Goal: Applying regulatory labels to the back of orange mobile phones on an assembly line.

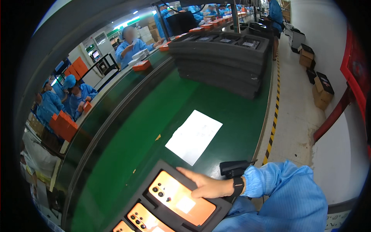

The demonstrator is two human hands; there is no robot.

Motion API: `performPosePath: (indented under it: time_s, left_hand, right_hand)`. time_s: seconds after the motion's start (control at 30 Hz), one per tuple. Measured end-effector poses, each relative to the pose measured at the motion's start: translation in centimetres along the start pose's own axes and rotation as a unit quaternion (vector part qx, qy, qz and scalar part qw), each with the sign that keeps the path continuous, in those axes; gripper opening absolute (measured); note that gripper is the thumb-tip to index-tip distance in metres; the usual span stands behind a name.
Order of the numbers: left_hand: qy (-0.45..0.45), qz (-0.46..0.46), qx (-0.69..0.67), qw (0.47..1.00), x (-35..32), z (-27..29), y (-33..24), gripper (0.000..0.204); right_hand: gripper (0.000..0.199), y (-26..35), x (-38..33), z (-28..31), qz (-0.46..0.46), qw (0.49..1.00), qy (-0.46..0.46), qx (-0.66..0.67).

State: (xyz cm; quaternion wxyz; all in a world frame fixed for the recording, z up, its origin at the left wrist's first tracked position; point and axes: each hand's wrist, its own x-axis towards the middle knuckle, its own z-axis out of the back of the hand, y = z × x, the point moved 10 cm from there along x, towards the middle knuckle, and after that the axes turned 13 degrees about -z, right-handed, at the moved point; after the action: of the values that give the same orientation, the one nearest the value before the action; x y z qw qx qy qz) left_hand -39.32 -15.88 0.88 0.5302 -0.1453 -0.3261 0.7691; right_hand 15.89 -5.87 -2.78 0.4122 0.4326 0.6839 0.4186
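A dark grey foam tray (161, 167) lies at the lower middle, cut off by the picture's lower edge. Orange phones with black camera rings rest in its slots. The nearest to my hand is one orange phone (176, 193) with a white label; a second orange phone (148, 220) sits beside it, and part of a third shows. My right hand (210, 185) grips the tray's far right side, index finger stretched along the rim and thumb reaching over the phone's edge. Its other fingers are hidden. My left hand is out of view.
A white paper sheet (194, 137) lies on the green bench (235, 123). Beyond it stands a stack of dark foam trays (222, 65). A black device (234, 169) is near my wrist. Across the line, people in blue handle orange boxes (142, 65). Cartons (321, 92) stand along the right wall.
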Motion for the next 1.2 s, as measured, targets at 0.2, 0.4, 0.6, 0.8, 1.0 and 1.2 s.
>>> performPosePath:
  time_s: [0.2, 0.4, 0.6, 0.8, 1.0, 1.2]
  left_hand:
    - [-0.068, -0.174, -0.414, 0.891, 6.0, -0.8, -19.8, 0.029]
    - [0.191, -0.214, -0.551, 0.784, 12.1, -15.3, -32.2, 0.037]
    - [0.227, -0.500, -0.128, 0.826, 5.8, -32.5, -38.3, 0.029]
    - [0.256, -0.760, 0.023, 0.597, -7.9, -40.3, -41.6, 0.054]
    - [0.414, -0.669, 0.201, 0.583, -7.5, -47.5, -39.0, 0.055]
    - [0.459, -0.674, 0.131, 0.564, -9.2, -42.4, -41.0, 0.025]
  right_hand:
    - [0.086, 5.4, -6.8, 9.4, 0.103, 0.970, -0.109, 0.192]
    - [0.075, 5.9, -15.2, 16.0, 0.274, 0.895, -0.204, 0.287]
    - [0.067, 4.7, -18.2, 23.6, 0.358, 0.818, -0.325, 0.310]
    - [0.070, 1.7, -19.0, 29.8, 0.421, 0.744, -0.467, 0.227]
    - [0.070, -1.3, -18.7, 31.1, 0.365, 0.742, -0.524, 0.206]
    - [0.084, -1.7, -20.1, 32.4, 0.321, 0.747, -0.546, 0.203]
